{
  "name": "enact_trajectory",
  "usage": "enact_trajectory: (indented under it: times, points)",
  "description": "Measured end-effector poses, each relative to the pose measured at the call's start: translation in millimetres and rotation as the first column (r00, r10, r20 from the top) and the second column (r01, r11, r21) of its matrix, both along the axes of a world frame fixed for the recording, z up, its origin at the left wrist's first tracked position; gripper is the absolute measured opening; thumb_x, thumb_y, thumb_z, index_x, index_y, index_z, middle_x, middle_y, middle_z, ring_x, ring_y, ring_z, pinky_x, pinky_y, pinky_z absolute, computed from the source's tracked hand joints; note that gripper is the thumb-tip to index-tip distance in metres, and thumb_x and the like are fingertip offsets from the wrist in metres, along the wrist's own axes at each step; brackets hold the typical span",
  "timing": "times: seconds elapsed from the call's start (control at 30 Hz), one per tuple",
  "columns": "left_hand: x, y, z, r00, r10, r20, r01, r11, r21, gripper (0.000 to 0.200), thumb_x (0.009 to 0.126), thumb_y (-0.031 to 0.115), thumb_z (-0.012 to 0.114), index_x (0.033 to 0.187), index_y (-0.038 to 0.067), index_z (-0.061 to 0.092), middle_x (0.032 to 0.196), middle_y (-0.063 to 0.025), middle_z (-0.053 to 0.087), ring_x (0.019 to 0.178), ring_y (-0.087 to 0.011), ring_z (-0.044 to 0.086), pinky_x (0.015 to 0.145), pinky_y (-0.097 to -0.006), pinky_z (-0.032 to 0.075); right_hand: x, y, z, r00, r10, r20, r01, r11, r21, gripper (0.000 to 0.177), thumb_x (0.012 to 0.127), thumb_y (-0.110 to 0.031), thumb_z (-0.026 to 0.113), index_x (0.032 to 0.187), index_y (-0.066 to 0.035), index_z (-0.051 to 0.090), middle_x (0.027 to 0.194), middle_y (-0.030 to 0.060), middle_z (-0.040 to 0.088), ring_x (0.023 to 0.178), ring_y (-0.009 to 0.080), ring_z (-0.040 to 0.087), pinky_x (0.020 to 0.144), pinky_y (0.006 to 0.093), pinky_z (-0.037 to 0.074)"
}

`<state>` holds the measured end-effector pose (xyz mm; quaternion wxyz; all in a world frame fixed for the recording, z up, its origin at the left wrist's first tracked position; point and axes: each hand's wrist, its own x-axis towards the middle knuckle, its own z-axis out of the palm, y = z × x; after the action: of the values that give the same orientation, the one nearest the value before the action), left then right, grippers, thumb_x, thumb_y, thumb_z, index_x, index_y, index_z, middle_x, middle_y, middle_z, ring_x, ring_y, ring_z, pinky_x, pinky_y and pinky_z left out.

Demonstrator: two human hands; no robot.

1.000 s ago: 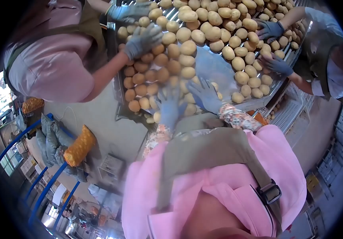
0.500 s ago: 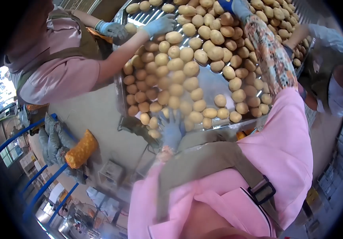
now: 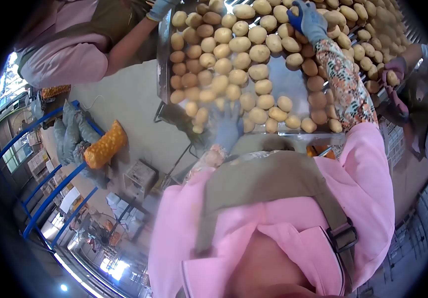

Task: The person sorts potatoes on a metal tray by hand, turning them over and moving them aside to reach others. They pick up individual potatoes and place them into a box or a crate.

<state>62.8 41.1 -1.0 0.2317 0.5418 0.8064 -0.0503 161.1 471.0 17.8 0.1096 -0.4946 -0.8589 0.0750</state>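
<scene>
Many potatoes [image 3: 240, 61] lie spread over a metal sorting table [image 3: 293, 89]. At its near left edge is my left hand [image 3: 226, 126] in a grey-blue glove, fingers spread, fingertips close to the nearest potatoes. It holds nothing that I can see. My right hand [image 3: 313, 24], in a grey glove with blue on the palm side, reaches over the far potatoes. Its fingers and thumb curl round a potato [image 3: 294, 10], partly covered by the glove. A flower-patterned sleeve [image 3: 343, 82] covers the right forearm.
At the upper left, a co-worker's gloved hand [image 3: 162, 7] is at the table's edge. On the right, another co-worker's pink-gloved hand [image 3: 395, 82] holds a potato. A filled orange net sack [image 3: 105, 145] lies near blue rails [image 3: 55, 203]. A metal rim [image 3: 303, 138] borders the table's near side.
The view has shifted, so the table sits higher. My right hand has moved slightly right and curled; my left stays spread at the near edge. The left co-worker's hands have mostly left view.
</scene>
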Motion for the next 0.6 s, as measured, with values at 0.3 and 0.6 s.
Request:
enact_trajectory:
  times: [0.3,0.6]
  points:
    - [-4,-9,-23,0.998,-0.048,-0.029,0.05,0.996,0.071,0.068,0.087,0.037,0.051,0.15,0.025,0.027,0.156,-0.0148,0.02,0.139,-0.0558,-0.002,0.107,-0.0714,0.006,68,-201,-10,0.931,0.03,-0.363,-0.179,0.906,-0.384,0.046,0.082,-0.037,0.069,0.122,-0.019,0.055,0.118,0.0144,0.057,0.105,0.0342,0.059,0.089,0.0424,0.048]
    - [-30,-33,-10,0.981,-0.132,0.142,0.11,0.982,0.153,0.067,0.089,0.043,0.055,0.149,0.024,0.031,0.155,-0.0101,0.027,0.142,-0.0475,0.006,0.112,-0.062,0.011,77,-279,14,0.889,0.14,-0.437,-0.383,0.75,-0.539,0.054,0.086,-0.033,0.066,0.134,-0.014,0.049,0.121,0.0134,0.058,0.108,0.0259,0.06,0.092,0.0378,0.047]
